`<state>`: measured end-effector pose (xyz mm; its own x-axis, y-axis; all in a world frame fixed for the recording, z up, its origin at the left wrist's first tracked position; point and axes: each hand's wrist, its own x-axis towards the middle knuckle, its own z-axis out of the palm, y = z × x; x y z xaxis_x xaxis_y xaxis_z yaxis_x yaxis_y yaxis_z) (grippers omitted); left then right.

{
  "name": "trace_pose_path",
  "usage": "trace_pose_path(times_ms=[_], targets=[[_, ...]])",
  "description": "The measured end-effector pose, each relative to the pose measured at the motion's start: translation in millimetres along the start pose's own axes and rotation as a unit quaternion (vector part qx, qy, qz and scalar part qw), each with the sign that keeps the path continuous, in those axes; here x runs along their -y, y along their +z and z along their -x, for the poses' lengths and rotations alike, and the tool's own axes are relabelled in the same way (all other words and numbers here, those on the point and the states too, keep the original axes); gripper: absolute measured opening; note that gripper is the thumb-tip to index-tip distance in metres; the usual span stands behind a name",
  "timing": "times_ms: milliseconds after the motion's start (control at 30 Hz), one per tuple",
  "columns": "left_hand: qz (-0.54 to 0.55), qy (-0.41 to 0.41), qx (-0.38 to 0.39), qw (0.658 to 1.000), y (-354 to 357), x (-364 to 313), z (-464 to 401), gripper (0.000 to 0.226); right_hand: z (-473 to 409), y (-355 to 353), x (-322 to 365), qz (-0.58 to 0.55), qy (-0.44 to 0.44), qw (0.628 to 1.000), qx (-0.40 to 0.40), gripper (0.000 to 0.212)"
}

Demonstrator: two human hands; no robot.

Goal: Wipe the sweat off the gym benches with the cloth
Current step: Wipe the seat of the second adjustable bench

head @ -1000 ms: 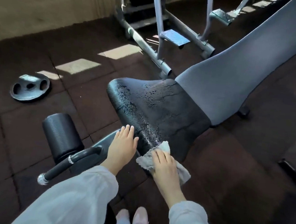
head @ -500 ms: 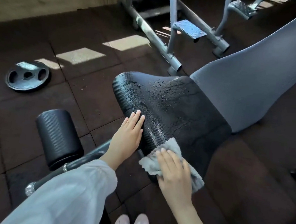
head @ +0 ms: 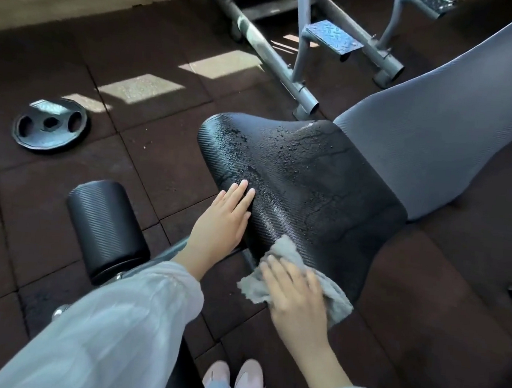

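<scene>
Seat pad (head: pixel 305 192): black, textured, beaded with droplets across its far and middle surface; taken here as the reference point.

Backrest (head: pixel 442 133): grey, butting the seat pad's far right edge and rising away from it.

My left hand (head: pixel 224 219): flat, fingers straight and together, resting on the seat pad's near left side, holding nothing.

My right hand (head: pixel 295 294): fingers spread, pressing the cloth down against the seat pad's near edge. My two hands are apart, the left one farther up the pad.

Cloth (head: pixel 275 270): grey, crumpled, lying on the seat pad's near edge under my right hand, its corners sticking out on both sides of the hand.

Foam roller (head: pixel 107 226): black, just left of the seat pad's near end, on a metal bar.

Weight plate (head: pixel 48 125): flat on the floor, well left of the seat pad.

Metal frame (head: pixel 274 58): grey tubing with step plates, beyond the seat pad.

Shoes (head: pixel 233 379): pale pink, below the seat pad's near end.
</scene>
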<state>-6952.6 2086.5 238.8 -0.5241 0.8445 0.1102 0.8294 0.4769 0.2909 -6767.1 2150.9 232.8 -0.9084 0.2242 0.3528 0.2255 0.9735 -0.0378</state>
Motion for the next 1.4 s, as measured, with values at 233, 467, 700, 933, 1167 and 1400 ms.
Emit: trace_pose_path(times_ms=[233,467,700,933,1167,1400], targets=[[0.016,-0.017,-0.005,1.0,6,-1,0,0.048,-63,-5,-5,-0.092,0.155,0.983,0.037,0.045],[0.089,-0.105,-0.024,0.99,12,-28,-1,0.059,15,-23,-27,-0.151,0.22,0.963,-0.041,0.048],[0.082,-0.125,-0.017,0.989,12,-34,-3,0.06,-46,-12,-63,-0.207,0.346,0.914,0.032,0.046],[0.076,-0.137,-0.039,0.987,10,-39,-17,0.056,2,-31,-58,-0.226,0.171,0.958,0.029,0.048],[0.078,-0.107,-0.046,0.99,7,-22,-20,0.066,-72,-7,-53,-0.21,0.239,0.946,0.058,0.051],[0.074,-0.154,-0.057,0.984,-4,12,-38,0.056,-38,-15,-36,-0.165,0.011,0.983,0.073,0.052]])
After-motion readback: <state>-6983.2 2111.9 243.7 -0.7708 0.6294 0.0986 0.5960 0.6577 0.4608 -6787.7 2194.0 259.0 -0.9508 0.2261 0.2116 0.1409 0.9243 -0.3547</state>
